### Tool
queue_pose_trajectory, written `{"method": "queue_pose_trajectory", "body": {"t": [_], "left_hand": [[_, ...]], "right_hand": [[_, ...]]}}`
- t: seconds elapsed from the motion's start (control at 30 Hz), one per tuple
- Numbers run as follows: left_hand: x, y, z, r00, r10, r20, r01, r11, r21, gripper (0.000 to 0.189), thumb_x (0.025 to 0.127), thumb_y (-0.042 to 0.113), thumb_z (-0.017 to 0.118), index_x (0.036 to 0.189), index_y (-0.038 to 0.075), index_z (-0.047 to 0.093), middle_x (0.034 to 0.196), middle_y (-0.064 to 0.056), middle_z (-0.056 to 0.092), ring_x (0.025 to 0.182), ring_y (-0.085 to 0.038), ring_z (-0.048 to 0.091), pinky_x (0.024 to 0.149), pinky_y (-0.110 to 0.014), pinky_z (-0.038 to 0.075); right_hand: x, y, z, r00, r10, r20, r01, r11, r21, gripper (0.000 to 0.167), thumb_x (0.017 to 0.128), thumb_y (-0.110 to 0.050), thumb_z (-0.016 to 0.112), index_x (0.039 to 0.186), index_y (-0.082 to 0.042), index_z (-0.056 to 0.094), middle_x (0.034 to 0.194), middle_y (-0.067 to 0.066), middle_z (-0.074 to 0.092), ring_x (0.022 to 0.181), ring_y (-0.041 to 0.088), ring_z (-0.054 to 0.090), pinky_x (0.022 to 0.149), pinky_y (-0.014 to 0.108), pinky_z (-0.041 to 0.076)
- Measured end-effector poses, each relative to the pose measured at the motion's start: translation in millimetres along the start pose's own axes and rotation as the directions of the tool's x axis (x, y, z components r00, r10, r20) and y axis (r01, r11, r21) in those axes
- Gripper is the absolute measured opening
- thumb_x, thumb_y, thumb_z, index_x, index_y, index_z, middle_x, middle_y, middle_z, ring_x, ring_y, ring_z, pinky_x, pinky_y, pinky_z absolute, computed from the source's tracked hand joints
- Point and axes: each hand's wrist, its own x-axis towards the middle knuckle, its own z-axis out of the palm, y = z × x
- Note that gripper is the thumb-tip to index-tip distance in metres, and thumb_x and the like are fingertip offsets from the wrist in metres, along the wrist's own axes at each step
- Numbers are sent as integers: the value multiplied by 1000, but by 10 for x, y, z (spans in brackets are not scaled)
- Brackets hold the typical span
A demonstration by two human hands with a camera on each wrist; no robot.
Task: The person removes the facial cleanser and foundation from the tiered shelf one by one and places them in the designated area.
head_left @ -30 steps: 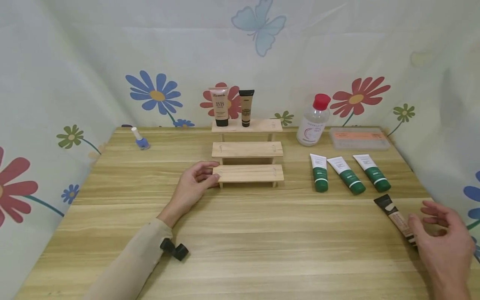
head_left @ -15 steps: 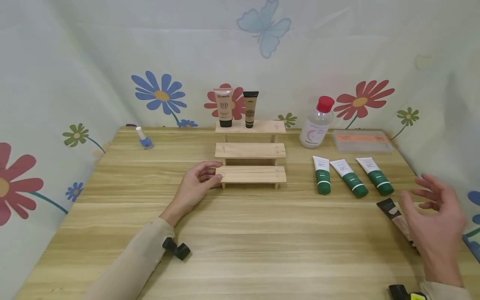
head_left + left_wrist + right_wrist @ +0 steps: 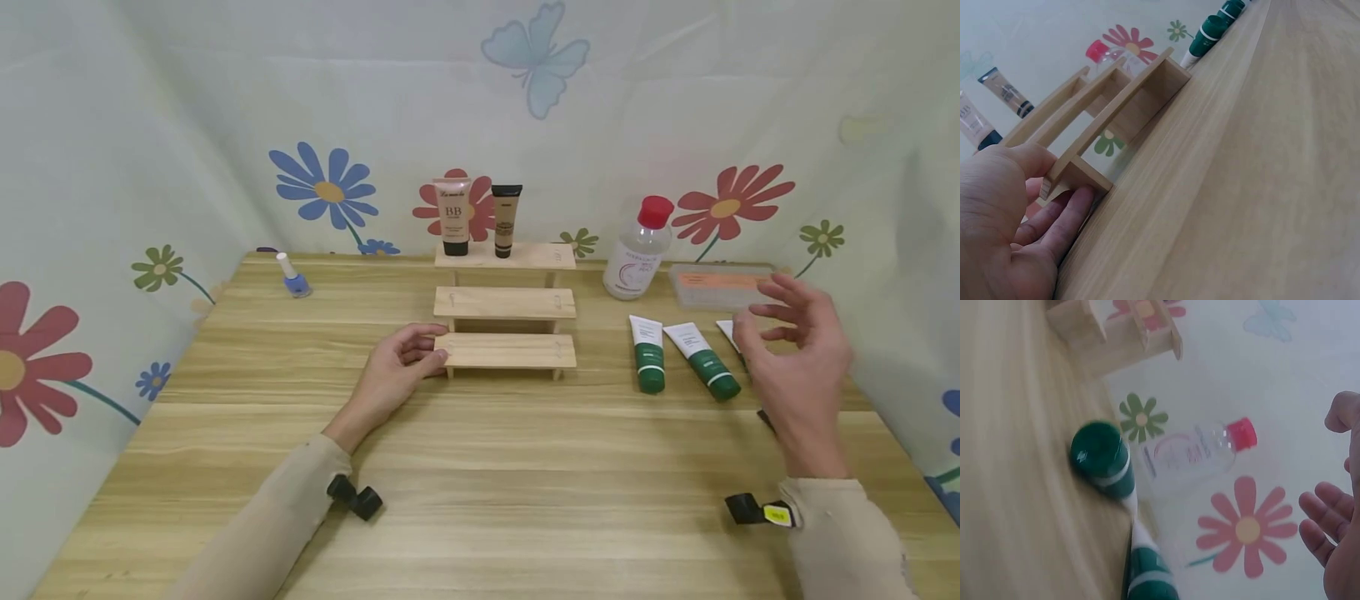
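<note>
My left hand pinches the left end of the lowest step of a three-tier wooden display stand. In the left wrist view its thumb lies on top of that step, with fingers against the leg below. On the top tier stand a pink BB cream tube and a slim beige tube with a black cap. My right hand hovers over the right side with nothing in its relaxed fingers. It hides most of the third green-and-white tube and of a black-ended tube.
Two more green-and-white tubes, the left tube and the middle tube, lie right of the stand. Behind them are a red-capped clear bottle and a flat clear box. Blue nail polish stands far left on the wooden table.
My right hand has moved up and leftward, from beside the black-ended tube to over the third green-and-white tube. My left hand keeps its hold on the stand. The view has shifted slightly.
</note>
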Motion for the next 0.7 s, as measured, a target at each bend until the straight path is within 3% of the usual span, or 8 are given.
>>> {"method": "queue_pose_trajectory", "body": {"t": [0.23,0.53,0.7], "left_hand": [[-4,0,-12,1000,-4,2,4,1000,9,35,107,22,80,141,19,73,126,-13,75,116,-28,74,93,-28,65],[-8,-1,-22,1000,-2,1,2,1000,12,36,106,22,81,141,18,73,128,-13,74,117,-29,73,94,-28,64],[-14,-6,-29,1000,-2,2,2,1000,20,36,106,24,81,142,20,73,129,-12,74,118,-29,73,95,-28,63]], "right_hand": [[192,-232,393,993,-103,55,96,988,123,58,100,-13,82,155,-21,64,145,6,73,112,-1,68,90,18,50],[313,-574,875,986,-127,112,87,947,309,57,100,-15,83,154,-19,64,143,7,72,115,13,69,90,24,52],[360,-756,1136,972,-185,146,117,918,380,58,99,-14,85,153,-18,65,141,8,73,114,19,70,88,26,53]]}}
